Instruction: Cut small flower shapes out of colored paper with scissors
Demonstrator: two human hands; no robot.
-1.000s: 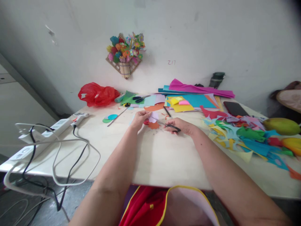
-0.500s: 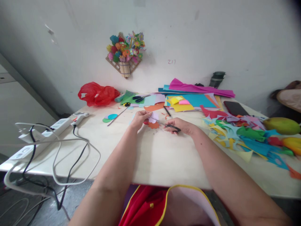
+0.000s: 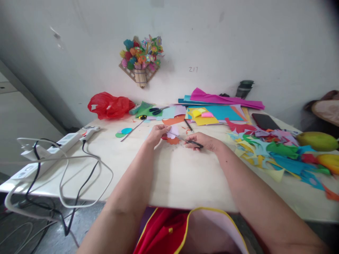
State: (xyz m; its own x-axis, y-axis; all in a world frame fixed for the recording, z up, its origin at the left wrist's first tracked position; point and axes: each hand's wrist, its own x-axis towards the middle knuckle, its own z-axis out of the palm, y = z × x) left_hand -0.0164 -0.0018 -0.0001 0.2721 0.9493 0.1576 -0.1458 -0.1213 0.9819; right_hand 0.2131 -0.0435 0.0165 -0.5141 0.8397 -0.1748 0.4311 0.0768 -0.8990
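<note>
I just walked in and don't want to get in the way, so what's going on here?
A person is doing papercraft at a table. The left hand pinches a piece of lilac paper, while the right hand holds black-handled scissors, blades at the paper. I can't tell whether they are cutting. An orange paper piece is just below, and coloured scraps lie heaped on the right.

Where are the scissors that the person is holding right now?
In the head view, the scissors are in the right hand, just right of the picture's centre, pointing left toward the lilac paper by the left hand.
</note>
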